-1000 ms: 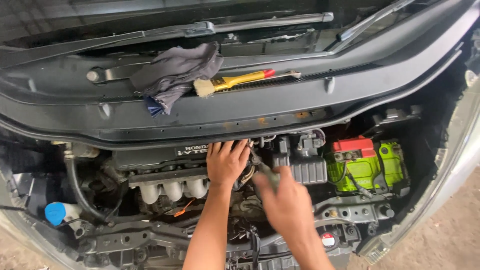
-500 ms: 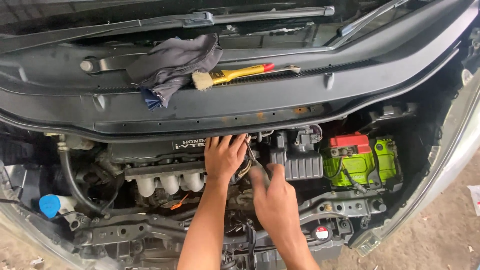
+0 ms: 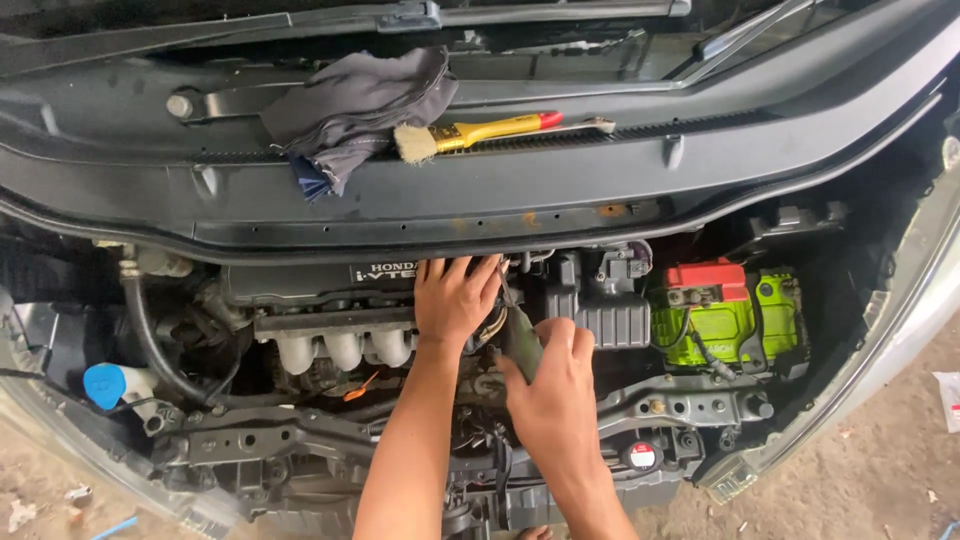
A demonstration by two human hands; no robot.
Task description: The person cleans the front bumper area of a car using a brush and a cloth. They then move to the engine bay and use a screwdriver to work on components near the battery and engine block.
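Observation:
I look down into an open car engine bay. My left hand [image 3: 455,298] rests with spread fingers on the right end of the dark engine cover [image 3: 300,285], by a bundle of wires. My right hand [image 3: 552,385] is closed around the dark green handle of a hand tool [image 3: 520,338]. The tool's tip points up into the gap beside my left hand's fingers. What the tip touches is hidden.
A bright green battery [image 3: 725,315] with a red terminal cover sits to the right. A grey rag [image 3: 355,105] and a yellow-handled paintbrush [image 3: 475,133] lie on the black cowl. A blue reservoir cap [image 3: 103,384] is at the left, pale intake pipes [image 3: 345,348] under the cover.
Both hands stay at the same spot on the engine; my right hand has shifted slightly on the tool. The view has drifted a little.

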